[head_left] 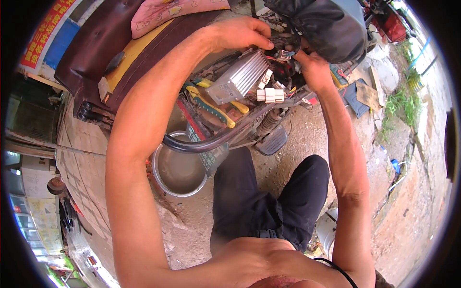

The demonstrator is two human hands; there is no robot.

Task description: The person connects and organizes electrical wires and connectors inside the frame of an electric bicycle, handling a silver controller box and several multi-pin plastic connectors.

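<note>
My left hand [244,34] reaches over the far side of a silver finned metal box [238,79], its fingers bent and closed; what they grip, if anything, is hidden. Across from it, my right hand [314,69] pinches a small pale wire connector [284,55] among dark cables. White plastic plugs [270,95] lie against the box's right side, with thin coloured wires near them. To the left of the box rest pliers [210,106] with yellow and green handles. All this sits in the open frame [206,145] of a vehicle.
A maroon padded seat [96,53] with a pink cushion [175,14] stands at the far left. Black covering [331,29] bulges beyond my right hand. Below the frame is a metal basin [178,192] of murky water. A yellow meter [338,77] lies right of my right wrist.
</note>
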